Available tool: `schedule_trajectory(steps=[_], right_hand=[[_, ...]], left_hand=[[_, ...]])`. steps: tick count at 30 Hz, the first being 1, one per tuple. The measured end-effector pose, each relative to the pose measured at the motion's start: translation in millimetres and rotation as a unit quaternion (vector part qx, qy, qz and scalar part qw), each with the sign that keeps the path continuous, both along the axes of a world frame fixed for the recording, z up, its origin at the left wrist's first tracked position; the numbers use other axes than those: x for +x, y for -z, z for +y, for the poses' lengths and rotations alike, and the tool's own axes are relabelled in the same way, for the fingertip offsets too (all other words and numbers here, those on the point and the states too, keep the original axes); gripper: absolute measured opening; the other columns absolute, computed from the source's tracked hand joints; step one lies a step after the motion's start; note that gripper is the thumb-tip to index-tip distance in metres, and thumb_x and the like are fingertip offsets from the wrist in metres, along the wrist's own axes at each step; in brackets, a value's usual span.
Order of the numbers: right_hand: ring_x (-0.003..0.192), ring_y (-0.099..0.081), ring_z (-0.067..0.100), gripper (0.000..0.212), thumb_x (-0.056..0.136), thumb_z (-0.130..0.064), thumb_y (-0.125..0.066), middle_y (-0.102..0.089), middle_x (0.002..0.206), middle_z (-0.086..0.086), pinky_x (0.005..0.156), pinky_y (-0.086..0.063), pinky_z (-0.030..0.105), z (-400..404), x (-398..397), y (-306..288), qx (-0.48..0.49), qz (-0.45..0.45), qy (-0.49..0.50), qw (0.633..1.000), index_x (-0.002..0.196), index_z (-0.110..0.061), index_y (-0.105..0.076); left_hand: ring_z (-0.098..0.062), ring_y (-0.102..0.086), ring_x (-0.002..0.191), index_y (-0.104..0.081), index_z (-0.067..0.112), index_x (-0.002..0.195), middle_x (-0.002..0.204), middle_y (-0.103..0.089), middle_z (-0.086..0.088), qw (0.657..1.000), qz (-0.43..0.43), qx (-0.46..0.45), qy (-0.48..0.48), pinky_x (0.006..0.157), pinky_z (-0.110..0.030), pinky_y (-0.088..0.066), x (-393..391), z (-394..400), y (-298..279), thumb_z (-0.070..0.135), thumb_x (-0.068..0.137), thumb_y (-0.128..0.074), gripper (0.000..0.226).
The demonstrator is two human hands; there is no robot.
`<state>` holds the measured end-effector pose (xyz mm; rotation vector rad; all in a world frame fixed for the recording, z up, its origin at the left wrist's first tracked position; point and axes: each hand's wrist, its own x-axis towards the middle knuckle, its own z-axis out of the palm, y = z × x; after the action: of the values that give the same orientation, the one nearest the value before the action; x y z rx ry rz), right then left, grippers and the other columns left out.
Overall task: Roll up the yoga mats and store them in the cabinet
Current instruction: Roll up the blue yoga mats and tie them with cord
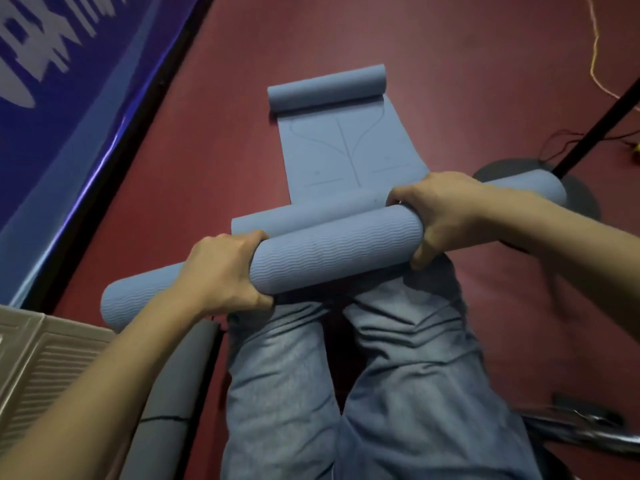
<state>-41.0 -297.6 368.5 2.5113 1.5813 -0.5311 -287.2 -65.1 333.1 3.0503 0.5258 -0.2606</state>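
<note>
Both hands clamped on one rolled blue ribbed foam yoga mat [332, 251], held crosswise above the knees.
Left hand [221, 271]: grip wrapped tight round the roll, fingers curled over the top, thumb under. Right hand [436, 216]: same grip, fingers over the far side, thumb on the near side.
Between the two grips: thick mid section of the roll, wavy ribbing visible. Outboard of the left grip: roll end sticking out toward the corrugated grey panel [45, 362]. Outboard of the right grip: blue roll section reaching over the dark round stand base [585, 202]; cannot tell whether same roll or a second one behind.
Just beyond the grips, touching or nearly touching the held roll: second blue yoga mat [349, 157], flat on the dark red floor [450, 81], printed alignment lines up, far end curled into a small roll.
Below the grips: legs in blue jeans [398, 375].
Left of the left forearm: dark grey rolled mat [173, 393].
Far left of the grips: blue banner with white lettering [52, 81]. Far right: yellow cable [595, 46] on the floor, black pole [595, 126] rising from the base.
</note>
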Motion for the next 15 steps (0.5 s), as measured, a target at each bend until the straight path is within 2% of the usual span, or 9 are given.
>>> schedule_trajectory(steps=[3, 6, 8, 12, 15], right_hand=[[0.076, -0.053, 0.014, 0.079, 0.039, -0.064, -0.085, -0.058, 0.082, -0.013, 0.067, -0.047, 0.031, -19.4, -9.9, -7.5, -0.03, 0.016, 0.001, 0.999, 0.107, -0.041, -0.054], [0.078, -0.054, 0.01, 0.085, 0.034, -0.073, -0.08, -0.054, 0.078, -0.019, 0.073, -0.051, 0.032, -33.5, -22.1, -9.7, -0.075, 0.034, -0.012, 0.997, 0.11, -0.043, -0.054], [0.081, -0.057, 0.008, 0.087, 0.033, -0.076, -0.076, -0.057, 0.081, -0.019, 0.076, -0.053, 0.034, -39.5, -28.0, -6.4, -0.087, 0.051, -0.017, 0.995, 0.111, -0.044, -0.054], [0.081, -0.057, 0.004, 0.088, 0.035, -0.08, -0.076, -0.059, 0.084, -0.022, 0.072, -0.05, 0.029, -42.6, -30.0, -0.5, -0.096, 0.069, -0.018, 0.993, 0.112, -0.044, -0.052], [0.091, -0.059, 0.006, 0.093, 0.038, -0.08, -0.075, -0.06, 0.101, -0.023, 0.075, -0.048, 0.031, -43.4, -30.8, 5.6, -0.087, 0.081, -0.014, 0.993, 0.119, -0.046, -0.043]], left_hand=[[-0.025, -0.069, 0.086, -0.057, 0.035, 0.114, 0.092, -0.073, 0.008, 0.999, 0.037, -0.012, 0.025, 0.07, -0.036, -0.05, -9.4, -19.0, -9.7, 0.069, 0.044, -0.066, 0.079], [-0.02, -0.066, 0.081, -0.055, 0.034, 0.107, 0.086, -0.069, 0.008, 0.997, 0.065, -0.028, 0.036, 0.067, -0.034, -0.047, -24.6, -35.3, -13.1, 0.071, 0.044, -0.068, 0.074], [-0.02, -0.065, 0.08, -0.052, 0.035, 0.106, 0.085, -0.068, 0.009, 0.995, 0.082, -0.041, 0.035, 0.067, -0.034, -0.048, -33.3, -41.2, -12.1, 0.072, 0.044, -0.067, 0.074], [-0.018, -0.064, 0.079, -0.05, 0.036, 0.105, 0.086, -0.068, 0.01, 0.994, 0.094, -0.053, 0.025, 0.071, -0.036, -0.052, -32.7, -39.7, -10.4, 0.074, 0.043, -0.067, 0.075], [-0.015, -0.063, 0.078, -0.05, 0.036, 0.102, 0.084, -0.067, 0.011, 0.993, 0.1, -0.064, 0.02, 0.071, -0.036, -0.053, -27.8, -37.4, -8.5, 0.075, 0.039, -0.069, 0.077]])
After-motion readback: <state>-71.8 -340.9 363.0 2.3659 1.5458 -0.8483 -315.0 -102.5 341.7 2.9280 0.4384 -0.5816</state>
